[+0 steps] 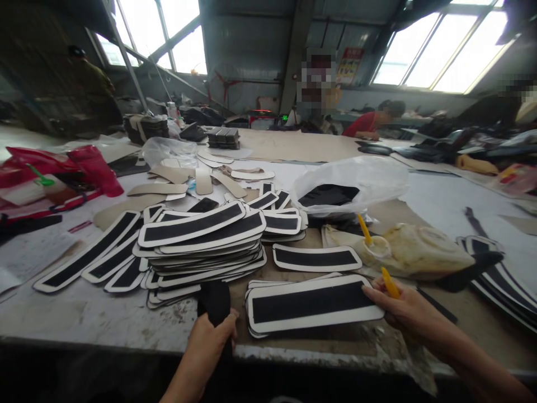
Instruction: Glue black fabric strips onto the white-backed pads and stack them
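Where the left hand (215, 336) closes: at seven o'clock, fingers curled round a limp black strip (215, 302).
Right hand (396, 302): at four o'clock, nearly closed, pinching one end of a flat, round-cornered white-bordered panel (310, 305), a smooth yellow stick (390, 283) among its fingers.
Panel's place: five o'clock, atop similar pieces.
Pile (205, 246): eight o'clock, gently curved, black-centred layers.
Plastic bag (377, 179): three o'clock, filmy, crinkled, black material inside.
Table edge (293, 351): six o'clock, stained, scuffed.
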